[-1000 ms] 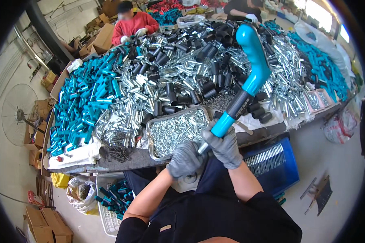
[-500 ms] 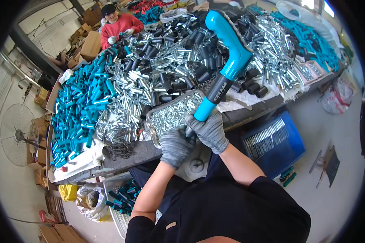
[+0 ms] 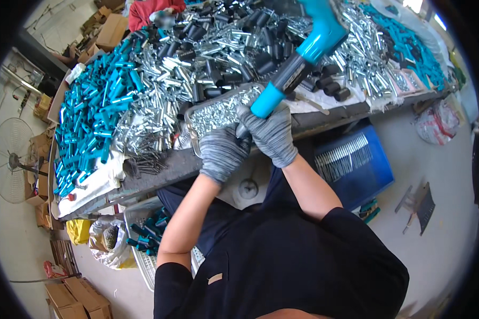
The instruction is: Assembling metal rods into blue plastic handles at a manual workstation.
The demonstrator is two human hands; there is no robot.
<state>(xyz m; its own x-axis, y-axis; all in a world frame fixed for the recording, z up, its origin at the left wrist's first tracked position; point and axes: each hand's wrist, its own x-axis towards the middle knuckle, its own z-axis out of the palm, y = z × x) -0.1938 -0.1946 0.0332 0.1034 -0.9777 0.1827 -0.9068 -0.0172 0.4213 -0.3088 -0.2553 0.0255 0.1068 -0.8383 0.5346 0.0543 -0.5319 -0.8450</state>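
Observation:
My right hand [image 3: 273, 133], in a grey knit glove, grips the lower end of a long handle [image 3: 299, 58] with teal ends and a black middle section, tilted up and away to the right. My left hand [image 3: 221, 153], also gloved, is closed around the handle's bottom tip, right beside the right hand. Both hands hover over the near edge of a metal tray [image 3: 194, 113] filled with small shiny metal parts, which rests on the workbench.
The workbench [image 3: 159, 173] is heaped with teal tubes [image 3: 93, 106], silver metal pieces [image 3: 159, 80] and black sleeves [image 3: 223, 58]. Another person in red [image 3: 149, 10] sits at the far end. A blue crate [image 3: 354, 162] stands on the floor at right; a fan [image 3: 10, 159] at left.
The handle has swung further up and right, its top now leaving the picture. Both hands kept their grip and shifted slightly toward the bench edge as the view moved.

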